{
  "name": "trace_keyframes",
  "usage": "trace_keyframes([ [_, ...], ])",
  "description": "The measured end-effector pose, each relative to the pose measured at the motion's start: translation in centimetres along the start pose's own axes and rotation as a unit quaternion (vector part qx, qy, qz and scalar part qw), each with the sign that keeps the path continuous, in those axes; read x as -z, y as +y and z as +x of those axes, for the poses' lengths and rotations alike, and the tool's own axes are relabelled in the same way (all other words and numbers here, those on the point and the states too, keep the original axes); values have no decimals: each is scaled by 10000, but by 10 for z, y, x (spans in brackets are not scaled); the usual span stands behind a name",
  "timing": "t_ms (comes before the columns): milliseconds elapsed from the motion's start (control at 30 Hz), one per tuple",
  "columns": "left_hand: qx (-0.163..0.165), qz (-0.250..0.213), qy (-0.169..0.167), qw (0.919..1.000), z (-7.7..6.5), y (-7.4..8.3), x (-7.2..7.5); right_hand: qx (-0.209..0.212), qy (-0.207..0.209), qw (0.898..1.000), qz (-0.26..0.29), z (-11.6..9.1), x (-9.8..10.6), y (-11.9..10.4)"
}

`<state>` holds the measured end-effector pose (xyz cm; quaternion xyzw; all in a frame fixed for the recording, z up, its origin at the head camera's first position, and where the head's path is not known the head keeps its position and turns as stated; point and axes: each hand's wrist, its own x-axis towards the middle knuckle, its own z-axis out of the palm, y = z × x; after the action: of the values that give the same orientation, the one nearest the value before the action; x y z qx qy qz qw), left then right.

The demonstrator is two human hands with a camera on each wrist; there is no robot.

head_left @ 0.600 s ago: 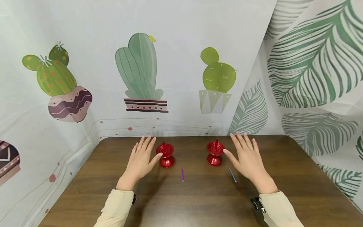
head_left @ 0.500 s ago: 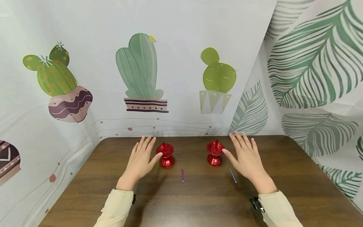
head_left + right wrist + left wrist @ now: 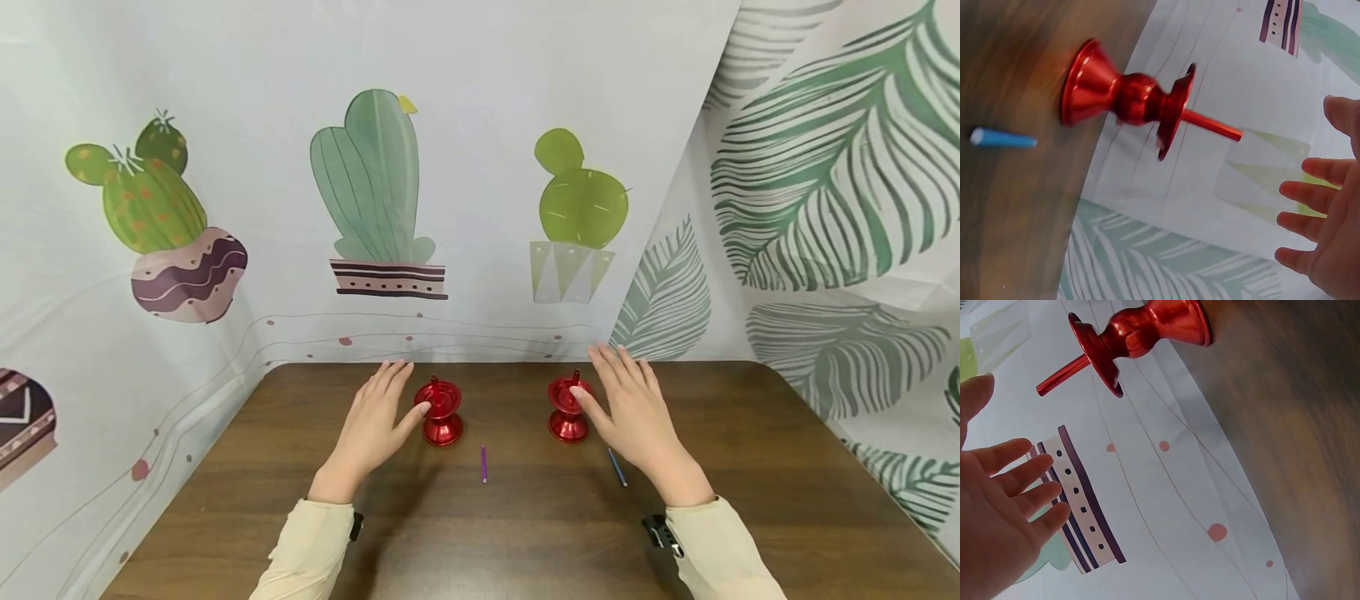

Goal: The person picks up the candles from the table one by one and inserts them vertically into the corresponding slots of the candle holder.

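Observation:
Two shiny red metal candle holders, each with a flared base, a dish and an upright stem, stand on the brown table. My left hand (image 3: 372, 433) is beside the left candle holder (image 3: 442, 429), thumb apart and fingers extended. In the left wrist view a gap separates it from the holder (image 3: 1135, 334). My right hand (image 3: 633, 417) hovers by the right candle holder (image 3: 567, 427), its thumb overlapping the dish in the head view. The right wrist view shows that hand (image 3: 1335, 219) clear of the holder (image 3: 1138, 100). Both hands hold nothing.
A thin purple stick (image 3: 483, 464) lies between the holders, nearer me. A blue tapered stick (image 3: 617, 468) with a pale end lies below my right hand. Behind the table (image 3: 480, 542) hangs a white cloth (image 3: 480, 167) printed with cacti and leaves.
My right hand has shifted left, closer to the right candle holder, so its thumb now overlaps the dish. The left hand has hardly moved.

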<state>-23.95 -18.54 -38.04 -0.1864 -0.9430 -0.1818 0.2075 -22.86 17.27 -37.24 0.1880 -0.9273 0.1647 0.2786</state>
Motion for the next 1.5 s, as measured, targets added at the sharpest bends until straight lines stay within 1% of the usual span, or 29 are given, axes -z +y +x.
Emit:
trace_keyframes([
  [100,-4,-132,9,9999,0,0,-1,42,-29,9999,143,4,-1,-6],
  [200,-76,-230,52,9997,1,0,-2,49,-101,9995,292,9,-2,-13],
  [367,-79,-548,36,9985,2,0,-3,114,-180,9984,523,15,-4,-23],
  [500,44,-825,-116,9965,3,-1,-5,251,-178,9971,691,20,-8,-31],
  [667,133,-1092,-362,9933,4,-3,-8,292,-220,9951,919,25,-16,-40],
  [867,376,-1430,-676,9867,5,-8,-12,309,-224,9918,1219,28,-28,-49],
  [967,471,-1617,-815,9823,7,-11,-14,283,-334,9891,1405,29,-34,-54],
  [1100,491,-1769,-960,9783,8,-14,-18,239,-516,9863,1551,31,-41,-59],
  [1333,463,-1962,-1110,9731,13,-17,-24,-3,-868,9770,1948,33,-50,-69],
  [1500,485,-2005,-1196,9711,14,-20,-27,-98,-1043,9720,2103,31,-59,-72],
])
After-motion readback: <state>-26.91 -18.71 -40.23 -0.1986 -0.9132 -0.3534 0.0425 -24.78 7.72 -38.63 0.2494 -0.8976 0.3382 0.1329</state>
